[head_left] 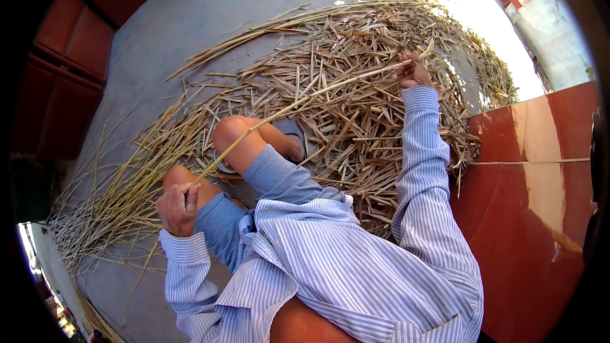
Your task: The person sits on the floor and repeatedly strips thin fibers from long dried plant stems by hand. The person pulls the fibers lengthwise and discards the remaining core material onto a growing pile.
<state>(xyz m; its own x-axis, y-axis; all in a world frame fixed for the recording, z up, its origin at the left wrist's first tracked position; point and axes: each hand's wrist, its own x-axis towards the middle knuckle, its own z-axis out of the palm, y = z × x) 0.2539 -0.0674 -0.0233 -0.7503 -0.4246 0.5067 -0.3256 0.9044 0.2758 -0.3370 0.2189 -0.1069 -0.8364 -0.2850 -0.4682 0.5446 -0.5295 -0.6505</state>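
A long, thin yellowish plant stalk point(305, 100) stretches slantwise across my knees, from low on the left to high on the right. My left hand point(178, 210) is closed round its lower end, beside my left knee. At the stalk's upper end my right hand point(414, 72), arm stretched out, pinches it with the fingers closed. A piece of dry husk or leaf point(429, 48) sticks out just past the right hand. Beneath the right hand spreads a heap of dry brown husks and leaves point(356, 127).
Bare yellow stalks point(121, 209) lie bundled on the grey floor point(159, 51) at the left. More long stalks point(248, 35) rest along the far edge of the heap. Dark red cabinets point(70, 44) stand far left, and a glossy red panel point(508, 216) is close on my right.
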